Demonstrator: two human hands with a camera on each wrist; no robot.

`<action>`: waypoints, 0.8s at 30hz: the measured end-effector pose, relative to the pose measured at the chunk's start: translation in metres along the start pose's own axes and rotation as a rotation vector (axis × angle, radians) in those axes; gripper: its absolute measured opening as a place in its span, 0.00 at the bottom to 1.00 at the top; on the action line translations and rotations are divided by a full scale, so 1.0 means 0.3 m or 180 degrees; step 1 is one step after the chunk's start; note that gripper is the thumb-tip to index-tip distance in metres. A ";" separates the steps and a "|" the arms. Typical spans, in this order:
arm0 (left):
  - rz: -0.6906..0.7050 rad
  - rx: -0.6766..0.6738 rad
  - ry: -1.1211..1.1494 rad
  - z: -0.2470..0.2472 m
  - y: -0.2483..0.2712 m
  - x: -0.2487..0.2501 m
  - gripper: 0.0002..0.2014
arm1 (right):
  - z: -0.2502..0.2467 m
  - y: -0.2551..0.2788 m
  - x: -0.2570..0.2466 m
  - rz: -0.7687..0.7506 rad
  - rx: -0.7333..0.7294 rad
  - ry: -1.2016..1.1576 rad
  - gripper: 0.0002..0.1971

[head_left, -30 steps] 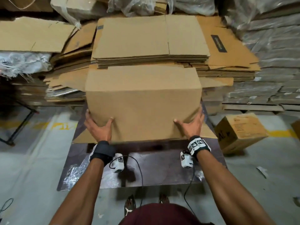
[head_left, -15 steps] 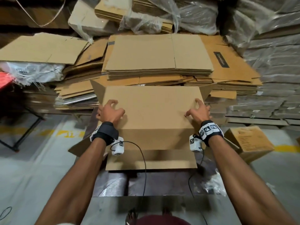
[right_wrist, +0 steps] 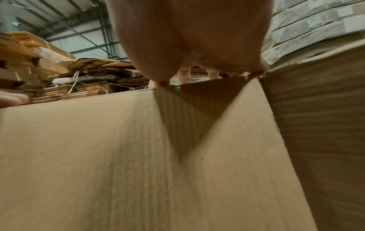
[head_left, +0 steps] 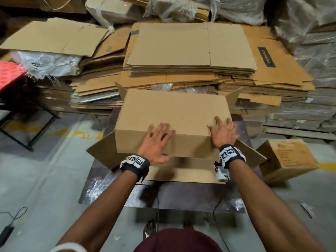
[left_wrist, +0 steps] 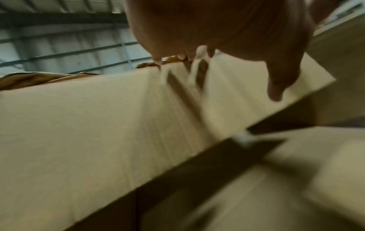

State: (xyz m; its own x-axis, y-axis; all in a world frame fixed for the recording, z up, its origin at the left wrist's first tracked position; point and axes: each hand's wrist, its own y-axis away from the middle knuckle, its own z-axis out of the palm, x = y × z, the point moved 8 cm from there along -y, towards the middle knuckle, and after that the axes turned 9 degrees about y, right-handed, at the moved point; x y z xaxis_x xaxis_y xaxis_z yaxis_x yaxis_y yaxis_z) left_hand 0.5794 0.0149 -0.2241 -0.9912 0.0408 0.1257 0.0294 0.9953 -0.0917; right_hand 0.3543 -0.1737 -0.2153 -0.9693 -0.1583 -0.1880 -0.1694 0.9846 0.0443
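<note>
A brown cardboard box (head_left: 174,110) lies on its side on a dark low table (head_left: 181,195), its end flaps splayed out at both ends. My left hand (head_left: 156,140) lies flat with spread fingers over the box's near top edge, left of centre. At the box's near right corner my right hand (head_left: 222,131) rests with straight fingers. The near bottom flap (head_left: 181,174) lies flat on the table under my wrists. In the left wrist view the left hand (left_wrist: 227,39) hovers over the box (left_wrist: 98,125). In the right wrist view the right hand (right_wrist: 189,39) presses the box (right_wrist: 98,156).
Stacks of flattened cartons (head_left: 190,50) fill the space behind the table. A closed small carton (head_left: 287,160) sits on the floor at the right. Wrapped bundles (head_left: 309,60) stand at the far right; a black metal frame (head_left: 27,131) stands at the left. Cables trail on the grey floor (head_left: 45,179).
The box, first held upright by its lower corners, has been opened out and laid on its side. Both hands moved from its far top edge to its near edge.
</note>
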 end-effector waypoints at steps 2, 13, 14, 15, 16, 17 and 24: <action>0.0017 -0.0289 -0.0462 0.069 0.008 0.022 0.67 | 0.016 0.008 -0.025 -0.0070 -0.0016 0.0007 0.32; -0.0122 -0.0373 -0.0534 0.111 0.201 -0.144 0.74 | 0.172 0.086 -0.284 -0.0435 -0.0395 -0.0044 0.32; -0.0178 -0.0405 -0.0493 0.117 0.225 -0.170 0.73 | 0.196 0.098 -0.315 -0.0456 -0.0447 -0.0032 0.32; -0.0213 -0.0456 -0.0469 0.126 0.245 -0.192 0.71 | 0.218 0.110 -0.341 -0.0463 -0.0493 -0.0013 0.31; -0.0248 -0.0514 -0.0459 0.131 0.269 -0.216 0.69 | 0.242 0.124 -0.372 -0.0474 -0.0543 0.0012 0.31; -0.0289 -0.0586 -0.0445 0.135 0.293 -0.238 0.67 | 0.268 0.138 -0.400 -0.0486 -0.0603 0.0044 0.30; -0.0903 -0.1071 -0.0330 0.181 0.439 -0.424 0.36 | 0.452 0.286 -0.556 -0.0720 -0.1121 0.0136 0.34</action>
State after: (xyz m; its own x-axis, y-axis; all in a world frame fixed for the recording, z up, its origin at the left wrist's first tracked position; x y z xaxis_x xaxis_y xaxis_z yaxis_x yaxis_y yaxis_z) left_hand 0.7022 0.1360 -0.3059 -0.9733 -0.2297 -0.0018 -0.2222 0.9396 0.2604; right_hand 0.5255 -0.0527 -0.3132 -0.9060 -0.3777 -0.1911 -0.4221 0.8401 0.3406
